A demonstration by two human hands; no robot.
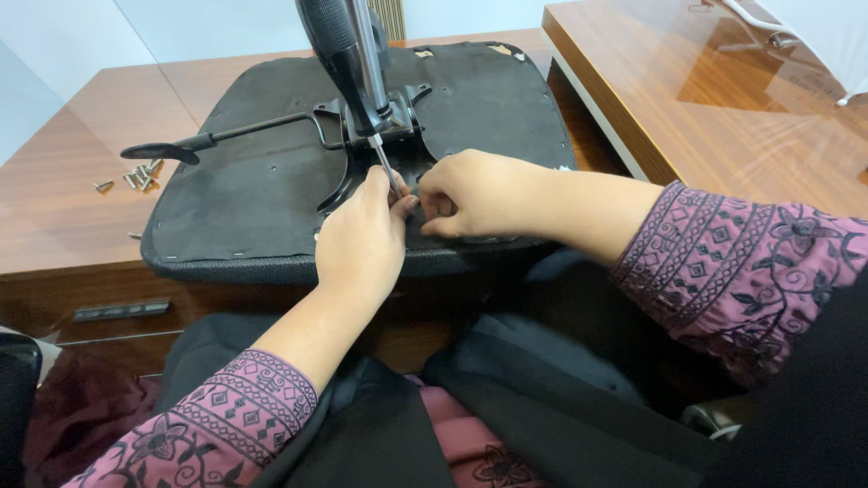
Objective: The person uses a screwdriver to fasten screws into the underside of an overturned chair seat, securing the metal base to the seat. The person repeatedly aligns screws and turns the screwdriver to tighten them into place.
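While your left hand [362,239] pinches the screwdriver [384,163] tip and your right hand [475,194] curls beside it at mid-frame on the upturned chair seat [244,199], you seem to be seating a screw, which needs steady alignment.

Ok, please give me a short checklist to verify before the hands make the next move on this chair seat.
1. Black upside-down chair seat lies flat on the brown wooden desk: ok.
2. Thin metal tool tip is pinched by the left hand: ok.
3. Right hand rests on the seat beside it: ok.
4. Tip seated in a screw: cannot tell, fingers hide it.
5. Spare silver screws are within view on the desk: ok.
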